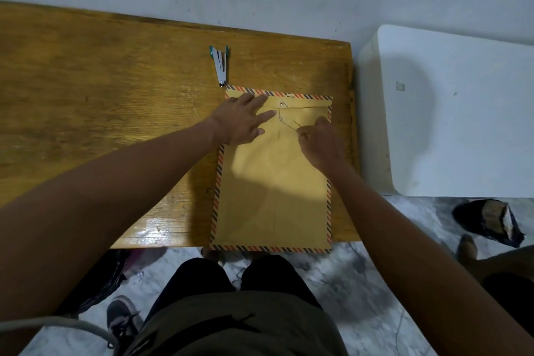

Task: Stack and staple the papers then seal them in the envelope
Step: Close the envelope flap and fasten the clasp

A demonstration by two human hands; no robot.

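Note:
A large brown envelope (271,182) with a striped red-and-dark border lies flat on the wooden table (101,89), its near end overhanging the table's front edge. Its flap is folded down, with two small round fasteners (281,111) near the top. My left hand (242,121) lies flat with fingers spread on the envelope's upper left. My right hand (320,141) pinches the thin closure string (290,124) that runs from the fasteners. No papers are visible. A silver stapler (220,65) with green ends lies just beyond the envelope's far left corner.
A white table (462,113) stands to the right of the wooden one, separated by a narrow gap. A wall runs behind both. Below the table edge are my legs, shoes, a dark bag on the floor at left and a dark object at right.

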